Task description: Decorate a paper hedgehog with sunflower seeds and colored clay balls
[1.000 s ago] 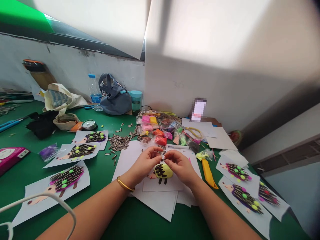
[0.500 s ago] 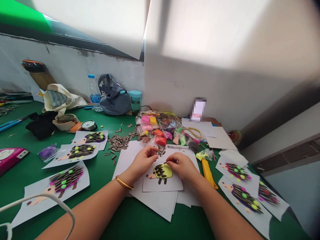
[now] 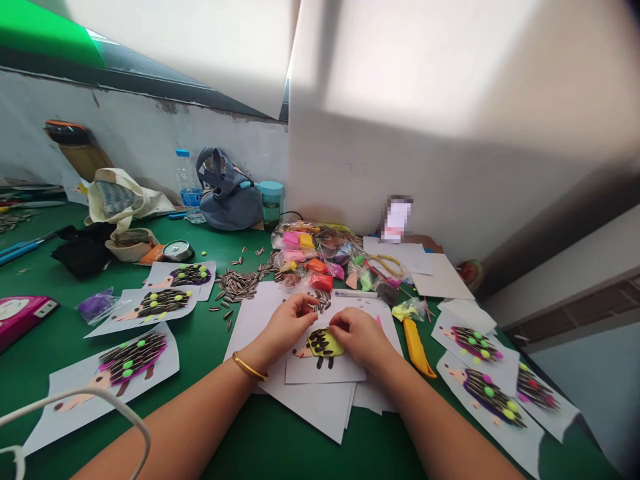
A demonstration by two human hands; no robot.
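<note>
Right hand point(image 3: 357, 337) at near middle, fingertips pinched together by far right edge of yellow hedgehog point(image 3: 335, 347); whether they grip anything, I cannot tell. Left hand point(image 3: 290, 325) hangs just left, fingers loosely curled; holding or not, I cannot tell. Green table point(image 3: 225, 433) spreads across my feed. White sheets point(image 3: 313, 403) lie near. Bright packets point(image 3: 317, 263) crowd far side. Yellow hedgehog sits on smaller top sheet point(image 3: 306, 373), dark seeds point(image 3: 321, 342) on its back. Seed heap point(image 3: 239, 285) at far left of sheets.
</note>
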